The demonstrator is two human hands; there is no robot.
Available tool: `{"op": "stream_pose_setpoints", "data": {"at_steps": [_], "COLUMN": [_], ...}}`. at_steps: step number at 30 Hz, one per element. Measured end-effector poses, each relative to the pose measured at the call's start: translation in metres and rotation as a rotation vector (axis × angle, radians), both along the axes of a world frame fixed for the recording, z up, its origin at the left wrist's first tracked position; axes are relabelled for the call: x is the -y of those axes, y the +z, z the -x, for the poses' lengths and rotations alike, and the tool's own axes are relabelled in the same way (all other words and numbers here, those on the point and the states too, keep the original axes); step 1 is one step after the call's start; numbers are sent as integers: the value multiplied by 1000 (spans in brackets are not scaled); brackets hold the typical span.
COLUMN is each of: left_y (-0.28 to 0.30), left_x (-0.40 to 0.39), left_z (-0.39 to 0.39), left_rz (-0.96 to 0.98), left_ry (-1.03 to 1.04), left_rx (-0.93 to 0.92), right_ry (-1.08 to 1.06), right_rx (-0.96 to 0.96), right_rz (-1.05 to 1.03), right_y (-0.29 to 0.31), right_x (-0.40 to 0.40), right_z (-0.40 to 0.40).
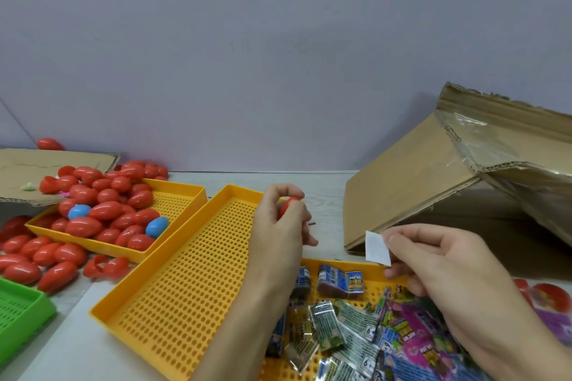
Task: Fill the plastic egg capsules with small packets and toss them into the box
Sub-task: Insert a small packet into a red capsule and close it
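My left hand (280,219) grips a red egg capsule (288,206) above the far end of the middle yellow tray (173,294). My right hand (439,269) pinches a small white packet (377,247) between thumb and fingers, just right of the left hand. Below it, several small printed packets (356,337) lie in another yellow tray (373,269). Red capsules (105,210) with two blue ones (157,226) fill a yellow tray at the left. The cardboard box (464,182) stands at the right, its flaps hanging over the opening.
Loose red capsules (40,260) lie on the table at the left, beside a green tray (21,309). A flat cardboard piece (46,170) lies behind the capsule pile. More red capsules in a bag (551,297) show at the right edge. A plain wall stands behind.
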State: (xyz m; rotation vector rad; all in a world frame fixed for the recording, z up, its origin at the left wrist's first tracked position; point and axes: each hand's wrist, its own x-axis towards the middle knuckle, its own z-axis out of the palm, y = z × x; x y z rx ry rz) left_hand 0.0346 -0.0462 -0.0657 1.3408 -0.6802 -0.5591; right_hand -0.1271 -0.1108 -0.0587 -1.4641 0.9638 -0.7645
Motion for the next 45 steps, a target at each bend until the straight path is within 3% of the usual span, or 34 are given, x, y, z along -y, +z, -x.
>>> {"op": "stream_pose_setpoints", "data": {"at_steps": [4, 7, 12, 15, 21, 23, 26, 28, 33, 38, 41, 45], "left_y": [9, 11, 16, 16, 9, 9, 4, 1, 1, 2, 5, 6], "left_x": [-3, -3, -4, -4, -2, -2, -1, -1, 1, -1, -3, 1], "left_z": [12, 17, 15, 15, 11, 12, 9, 7, 2, -2, -6, -5], "left_rz": [-161, -241, -364, -256, -151, -179, -259, -291, -319, -222, -92, 73], "left_ry": [-253, -284, -308, -347, -287, -205, 94, 185, 188, 242, 292, 188], "left_rx": [234, 318, 91, -85, -88, 4, 262, 299, 185, 151, 57, -147], "right_ry": [0, -52, -145, -67, -36, -51, -71, -83, -101, -31, 167, 387], "right_rx": [67, 121, 45, 46, 28, 35, 15, -1, -25, -88, -267, -527], "right_rz": [-6, 121, 464, 543, 537, 533, 523, 520, 511, 497, 478, 537], "right_y": [-3, -6, -8, -7, -8, -8, -8, -9, -10, -9, -8, -6], "right_x": [0, -2, -1, -5, -6, -5, -4, -3, -1, 1, -1, -5], "right_z": [-4, -6, -8, -10, -12, -10, -9, -8, -6, -2, -2, -4]}}
